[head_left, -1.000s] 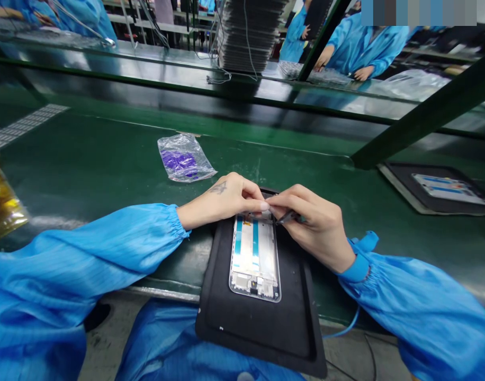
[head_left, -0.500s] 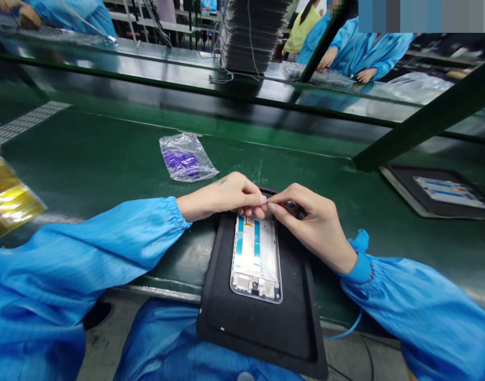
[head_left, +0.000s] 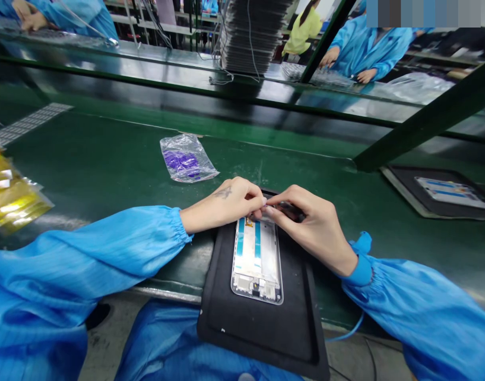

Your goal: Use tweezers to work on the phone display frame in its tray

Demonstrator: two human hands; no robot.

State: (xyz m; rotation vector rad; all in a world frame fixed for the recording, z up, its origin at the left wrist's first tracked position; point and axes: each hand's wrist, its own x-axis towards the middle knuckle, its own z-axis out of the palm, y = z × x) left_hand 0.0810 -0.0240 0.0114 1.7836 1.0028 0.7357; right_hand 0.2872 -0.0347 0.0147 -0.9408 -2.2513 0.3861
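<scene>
- Blk tray (head_left: 258, 328) = ref pt; sits on green bench (head_left: 115, 169), near end jutting past bench edge over the lap.
- Phone frame (head_left: 258, 288) lies on blk tray, toward its far half; silvery, w/ 2 blue strips lengthwise; far end mostly hidden by hands.
- L hand (head_left: 236, 198) comes in over blk tray's L edge, above frame's far end; fingers curled, thumb + index tips nearly meeting R hand's; can't tell if anything's pinched.
- R hand (head_left: 312, 219) over blk tray's far R edge; thumb + index drawn together at same spot, other fingers bent; grip contents hidden, can't tell.
- Blue wristband (head_left: 356, 270) on R wrist, R of blk tray.
- Clear bag w/ purple bits (head_left: 189, 159): beyond blk tray, to L.
- Yellow film pkt (head_left: 16, 203): well L of blk tray.
- 2nd tray (head_left: 403, 177): well R of blk tray, carries 2nd frame (head_left: 445, 188).
- Tray stack (head_left: 248, 42) + co-workers in blue: far beyond blk tray.
</scene>
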